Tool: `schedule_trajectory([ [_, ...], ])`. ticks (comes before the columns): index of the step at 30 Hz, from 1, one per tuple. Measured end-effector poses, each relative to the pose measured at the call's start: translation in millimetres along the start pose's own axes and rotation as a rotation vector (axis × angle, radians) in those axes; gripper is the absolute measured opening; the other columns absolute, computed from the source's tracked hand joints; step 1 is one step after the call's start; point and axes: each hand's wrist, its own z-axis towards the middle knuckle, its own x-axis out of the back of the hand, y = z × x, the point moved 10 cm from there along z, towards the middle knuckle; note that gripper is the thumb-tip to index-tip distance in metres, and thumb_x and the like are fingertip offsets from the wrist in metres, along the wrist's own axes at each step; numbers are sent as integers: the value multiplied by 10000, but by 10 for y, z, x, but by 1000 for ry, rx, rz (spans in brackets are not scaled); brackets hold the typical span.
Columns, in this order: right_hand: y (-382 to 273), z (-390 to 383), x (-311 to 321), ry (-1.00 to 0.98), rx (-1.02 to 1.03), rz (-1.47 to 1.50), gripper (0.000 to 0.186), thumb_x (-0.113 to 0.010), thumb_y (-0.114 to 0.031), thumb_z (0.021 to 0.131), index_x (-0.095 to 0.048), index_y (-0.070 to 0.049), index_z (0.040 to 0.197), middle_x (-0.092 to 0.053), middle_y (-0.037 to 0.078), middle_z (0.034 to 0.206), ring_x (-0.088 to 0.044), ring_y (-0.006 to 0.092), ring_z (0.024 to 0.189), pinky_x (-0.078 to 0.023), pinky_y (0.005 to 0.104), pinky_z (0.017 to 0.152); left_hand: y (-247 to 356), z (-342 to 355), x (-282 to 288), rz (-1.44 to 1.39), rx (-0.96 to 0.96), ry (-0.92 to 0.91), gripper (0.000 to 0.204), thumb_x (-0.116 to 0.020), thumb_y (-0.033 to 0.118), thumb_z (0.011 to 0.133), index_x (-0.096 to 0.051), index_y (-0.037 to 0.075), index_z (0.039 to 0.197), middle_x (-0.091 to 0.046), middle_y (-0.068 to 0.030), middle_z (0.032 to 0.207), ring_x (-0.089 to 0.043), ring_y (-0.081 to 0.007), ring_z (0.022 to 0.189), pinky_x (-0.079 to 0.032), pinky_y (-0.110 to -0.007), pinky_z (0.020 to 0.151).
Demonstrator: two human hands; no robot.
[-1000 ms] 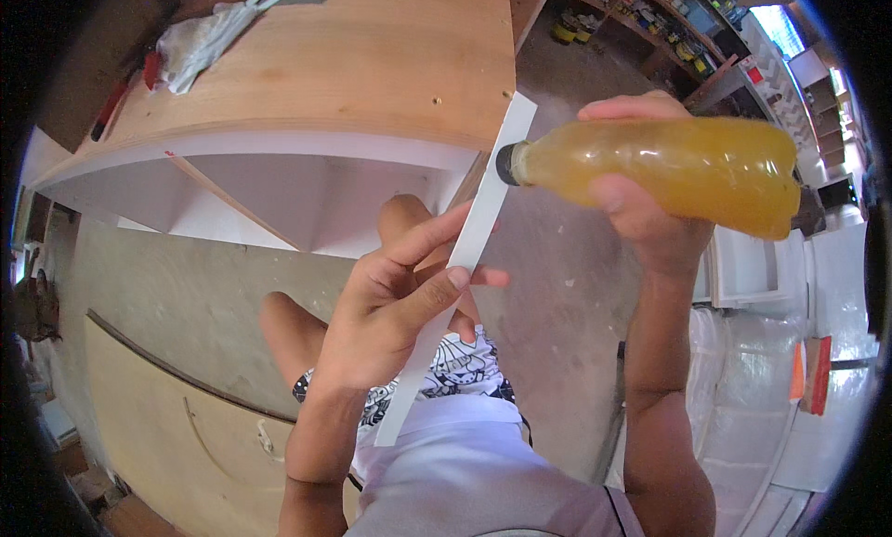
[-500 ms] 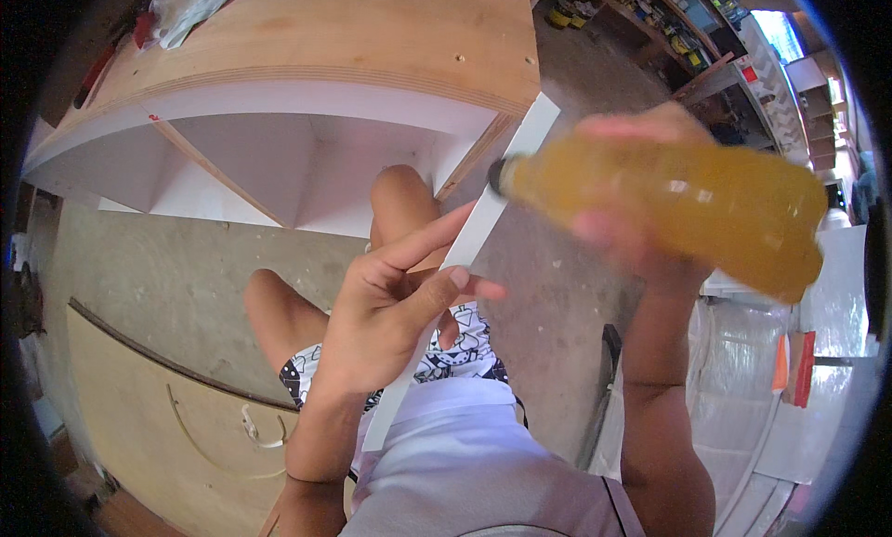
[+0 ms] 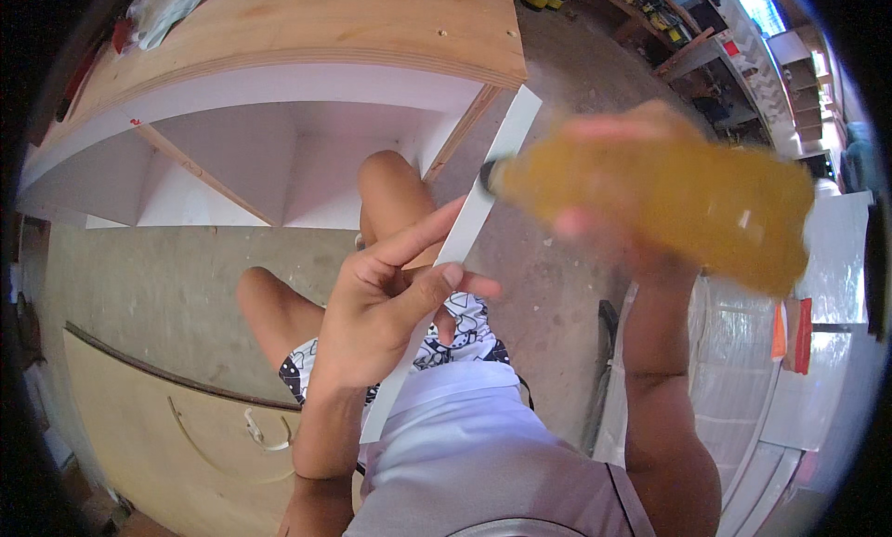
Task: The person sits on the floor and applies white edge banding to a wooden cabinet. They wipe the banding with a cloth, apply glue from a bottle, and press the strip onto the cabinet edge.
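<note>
Pinched between the thumb and fingers of my left hand (image 3: 386,305) is a long, narrow white strip (image 3: 474,216), slanting from beside my waist up to the corner of the cabinet. My right hand (image 3: 618,184) grips a plastic bottle (image 3: 688,198) filled with yellow liquid and tipped on its side, blurred by motion. Its dark tip (image 3: 487,176) points left and lies against or just over the strip's upper part; whether it touches, I cannot tell. Part of the right hand is hidden behind the bottle.
A plywood cabinet (image 3: 334,26) with white inner compartments stands ahead, one of my knees close to its opening. At lower left lies a flat board (image 3: 158,407) with a white curl of strip (image 3: 268,432) on it. Plastic-wrapped panels (image 3: 715,370) are at right, cluttered shelves (image 3: 641,17) far right.
The view has shifted slightly, so everything sits a little further left and higher. Both hands keep their holds, and the bottle's tip stays near the same part of the strip.
</note>
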Motion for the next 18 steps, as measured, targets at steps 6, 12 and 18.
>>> schedule_trajectory([
  [6, 416, -123, 103, 181, -572, 324, 549, -912, -279, 712, -712, -53, 1170, -722, 51, 999, -689, 199, 943, -550, 329, 843, 43, 41, -69, 7, -22, -4, 556, -612, -23, 952, -482, -45, 1492, -634, -228, 1360, -753, -302, 982, -512, -262, 491],
  [12, 464, 5, 239, 216, -589, 340, 503, -913, -247, 718, -722, -44, 1137, -722, 53, 990, -689, 159, 909, -552, 303, 791, 203, 100, -135, -26, -60, -11, 528, -603, -31, 977, -488, -32, 1492, -668, -219, 1280, -747, -266, 996, -558, -275, 538],
  [18, 153, 198, 198, 127, -182, -154, 419, -887, -159, 741, -729, -39, 1109, -732, 59, 1018, -687, 135, 854, -554, 284, 720, 230, 90, -120, -49, -58, 0, 524, -618, -47, 970, -508, -22, 1482, -706, -206, 1186, -739, -252, 996, -570, -297, 553],
])
